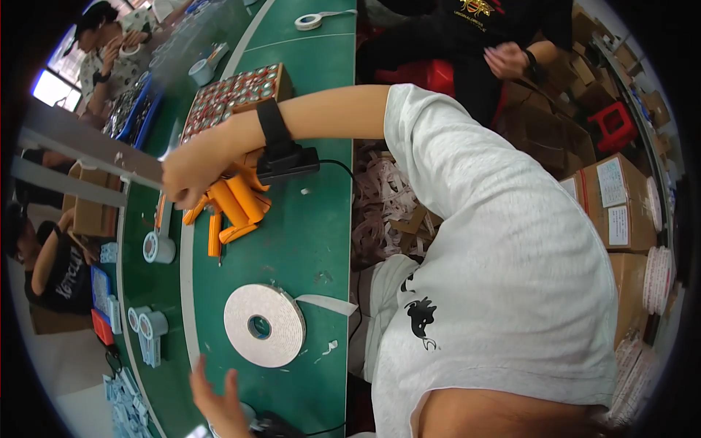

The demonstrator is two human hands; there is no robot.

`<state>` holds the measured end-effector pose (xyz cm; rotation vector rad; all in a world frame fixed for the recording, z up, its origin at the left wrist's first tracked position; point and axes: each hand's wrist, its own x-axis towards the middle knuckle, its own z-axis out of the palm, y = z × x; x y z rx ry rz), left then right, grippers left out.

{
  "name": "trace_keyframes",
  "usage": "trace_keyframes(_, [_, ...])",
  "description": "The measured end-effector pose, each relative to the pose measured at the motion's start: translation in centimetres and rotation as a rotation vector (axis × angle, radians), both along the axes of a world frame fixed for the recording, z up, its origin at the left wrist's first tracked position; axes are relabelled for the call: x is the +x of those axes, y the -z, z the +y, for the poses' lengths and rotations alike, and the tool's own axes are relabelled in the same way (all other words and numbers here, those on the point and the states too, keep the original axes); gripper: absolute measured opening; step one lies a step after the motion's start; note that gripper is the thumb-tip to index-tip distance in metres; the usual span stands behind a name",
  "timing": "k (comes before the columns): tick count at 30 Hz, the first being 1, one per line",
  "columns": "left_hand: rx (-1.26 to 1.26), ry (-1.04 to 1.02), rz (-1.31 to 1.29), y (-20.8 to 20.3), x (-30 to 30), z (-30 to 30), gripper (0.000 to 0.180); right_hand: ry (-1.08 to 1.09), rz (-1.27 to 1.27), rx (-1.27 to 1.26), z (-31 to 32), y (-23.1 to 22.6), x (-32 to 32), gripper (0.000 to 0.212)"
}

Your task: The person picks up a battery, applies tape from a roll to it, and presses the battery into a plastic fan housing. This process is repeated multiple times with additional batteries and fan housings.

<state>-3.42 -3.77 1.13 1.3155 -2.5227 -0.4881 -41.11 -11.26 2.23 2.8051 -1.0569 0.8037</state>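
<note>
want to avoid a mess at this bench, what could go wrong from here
The orange cylinders lie in a loose heap by the right hand, so a nudge might set one rolling across the green table. The cable from the black wrist device runs to the table's edge and could snag as that arm moves. The loose tail of the white tape roll pokes past the same edge, so it may catch on clothing.

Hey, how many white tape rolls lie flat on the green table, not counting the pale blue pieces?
2: the large roll below the orange cylinders, and the small roll near the picture's top edge. Others may be hidden.
</note>
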Motion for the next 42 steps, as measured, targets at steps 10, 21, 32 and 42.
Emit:
trace_keyframes(10, [-0.465, -0.402, -0.636, 4.7, 4.2, -22.8, 0.098, 0.434, 0.154, -0.100, 1.3, 1.3, -1.4, 0.032])
trace_keyframes(21, [-0.043, -0.216, -0.161, 2.6, 4.1, -15.8, 0.081, 0.740, -0.080, 0.160, 11.1, 2.5, -3.6, 0.023])
trace_keyframes(32, [-0.154, -0.927, -0.367, 8.1, 1.0, 5.8, 0.082, 1.085, -0.491, 0.398, 9.4, 7.2, 6.8, 0.029])
trace_keyframes(42, [-0.374, 0.207, -0.231, 6.1, -6.1, 8.3, 0.079, 0.595, -0.533, -0.220, 12.2, 8.0, 5.0, 0.021])
